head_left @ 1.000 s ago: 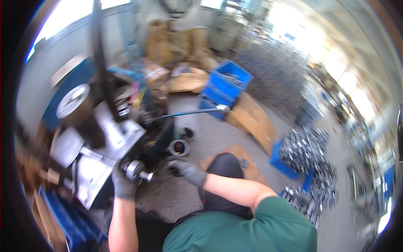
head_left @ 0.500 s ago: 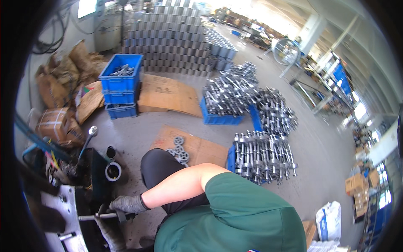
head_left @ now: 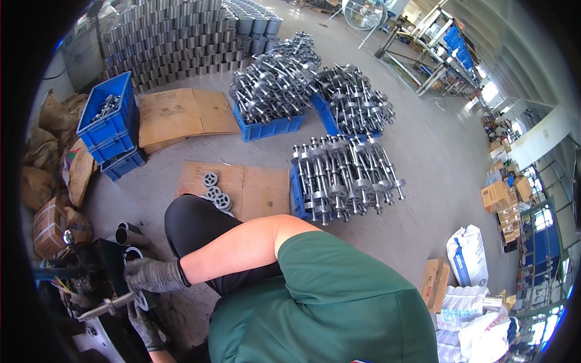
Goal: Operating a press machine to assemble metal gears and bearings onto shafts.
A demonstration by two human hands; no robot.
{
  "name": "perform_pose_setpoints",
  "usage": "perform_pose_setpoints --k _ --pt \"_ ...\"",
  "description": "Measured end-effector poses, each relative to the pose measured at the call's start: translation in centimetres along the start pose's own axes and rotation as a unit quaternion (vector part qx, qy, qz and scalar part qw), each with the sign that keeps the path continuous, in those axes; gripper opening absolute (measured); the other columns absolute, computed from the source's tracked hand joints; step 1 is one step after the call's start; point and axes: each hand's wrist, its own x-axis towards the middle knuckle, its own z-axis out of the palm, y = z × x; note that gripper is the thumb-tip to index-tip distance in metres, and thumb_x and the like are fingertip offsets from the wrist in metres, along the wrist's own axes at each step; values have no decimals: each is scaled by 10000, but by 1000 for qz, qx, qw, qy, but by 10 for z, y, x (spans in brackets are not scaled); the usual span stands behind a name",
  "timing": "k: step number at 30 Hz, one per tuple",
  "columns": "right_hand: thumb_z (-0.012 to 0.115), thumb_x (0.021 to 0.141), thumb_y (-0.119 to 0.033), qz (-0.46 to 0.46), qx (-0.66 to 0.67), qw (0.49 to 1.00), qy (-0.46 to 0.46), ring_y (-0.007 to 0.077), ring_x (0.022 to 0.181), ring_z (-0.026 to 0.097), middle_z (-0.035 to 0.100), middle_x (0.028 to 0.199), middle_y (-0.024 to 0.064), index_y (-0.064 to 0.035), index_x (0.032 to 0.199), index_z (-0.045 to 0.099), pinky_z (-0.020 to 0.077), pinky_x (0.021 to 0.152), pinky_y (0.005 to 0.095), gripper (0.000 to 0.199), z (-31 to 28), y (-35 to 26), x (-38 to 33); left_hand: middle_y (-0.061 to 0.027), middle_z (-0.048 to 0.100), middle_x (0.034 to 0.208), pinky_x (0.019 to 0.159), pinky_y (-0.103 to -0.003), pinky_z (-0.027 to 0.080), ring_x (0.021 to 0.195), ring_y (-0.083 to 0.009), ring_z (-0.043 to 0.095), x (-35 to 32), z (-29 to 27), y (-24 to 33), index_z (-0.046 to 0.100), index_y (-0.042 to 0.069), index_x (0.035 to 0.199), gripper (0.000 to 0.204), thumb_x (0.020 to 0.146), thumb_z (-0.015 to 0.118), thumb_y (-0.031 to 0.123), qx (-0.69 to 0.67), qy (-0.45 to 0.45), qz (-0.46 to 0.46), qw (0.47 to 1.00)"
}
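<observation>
My right hand, in a grey glove, is closed at the disc end of a metal shaft. The grey disc shows just below its fingers. My left hand, also gloved, grips the same piece from below, its fingertips near the disc; part of its hold is hidden. The bare end of the shaft points left and slightly down, over a dark machine with a light metal plate. Close behind my right hand, a short metal tube lies on the floor beside a second round opening, partly covered by the glove.
Several spoked wheels lie on flat cardboard past my knee. Blue crates heaped with shafts stand farther right. Stacked blue bins and sacks are at left, with piled metal cylinders behind. White bags sit at right.
The view has turned right, so the surroundings sit farther left. The shaft now slants, with its disc end higher than its bare end. Both hands stay with it.
</observation>
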Motion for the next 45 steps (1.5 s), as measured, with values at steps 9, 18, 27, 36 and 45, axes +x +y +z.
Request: perform_pose_setpoints --k 9,18,27,36,45 --pt "686 905 -101 -259 -206 936 120 120 966 652 654 1023 51 -38 1182 585 552 864 290 301 -125 -160 -105 -87 677 1219 986 -316 495 1089 -174 615 33 9 -35 619 6 1334 303 1048 601 102 326 -92 5 941" --pt "712 877 -242 239 -701 660 128 240 767 731 750 912 167 -4 1084 680 606 728 379 318 -325 -293 -249 -104 673 1269 1041 -340 478 1163 -204 615 7 5 -26 604 4 1345 321 1025 597 36 376 -137 -34 916" --pt "673 918 -327 435 -828 354 14 323 1205 675 730 1263 118 -193 1318 692 478 1050 526 423 -496 -331 -368 -101 672 1243 1027 -345 480 1140 -215 610 -13 28 -7 621 5 1291 290 1008 639 68 361 -156 -71 917" --pt "683 895 -464 369 -655 501 429 367 1330 584 617 1432 196 -137 1452 595 466 1118 429 652 -523 -273 -448 -156 696 1106 941 -361 508 1028 -272 655 -29 10 -24 668 -16 1172 229 977 672 103 425 -146 -32 893" --pt "772 791 -533 441 -701 352 436 397 1384 519 568 1495 113 -260 1623 317 451 1140 505 987 -496 -244 -410 -204 703 1086 922 -399 523 1024 -353 672 -35 -16 -24 692 -13 1127 228 951 690 132 413 -96 -13 906"
